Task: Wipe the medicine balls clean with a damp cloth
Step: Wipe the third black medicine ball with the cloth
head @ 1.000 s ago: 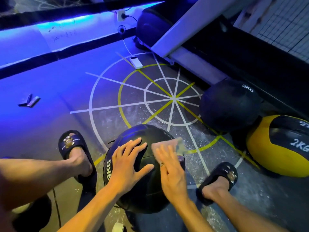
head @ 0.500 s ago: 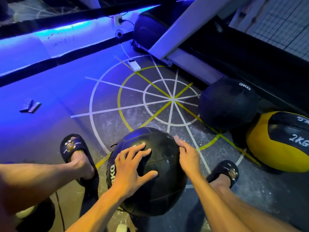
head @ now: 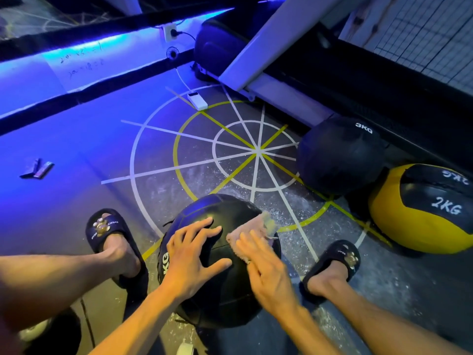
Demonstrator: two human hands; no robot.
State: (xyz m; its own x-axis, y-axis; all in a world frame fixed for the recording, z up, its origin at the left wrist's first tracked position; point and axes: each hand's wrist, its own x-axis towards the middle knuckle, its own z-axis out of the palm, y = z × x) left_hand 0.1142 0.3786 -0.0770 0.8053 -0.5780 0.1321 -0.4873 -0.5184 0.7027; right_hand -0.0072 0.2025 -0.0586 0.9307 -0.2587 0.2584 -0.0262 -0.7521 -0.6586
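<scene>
Left hand (head: 190,254) lay spread flat, steadying the black medicine ball (head: 220,265) — right hand (head: 268,267) pressed the cloth (head: 249,230) flat-fingered; overlapping strokes would suit.

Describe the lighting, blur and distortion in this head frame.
Head view: blue strip light tints the floor's left side; the right is neutral and dim. Wide-angle bending curves the straight rails at the edges. The right hand and cloth are slightly motion-smeared; the left hand and black ball look sharp.
</scene>
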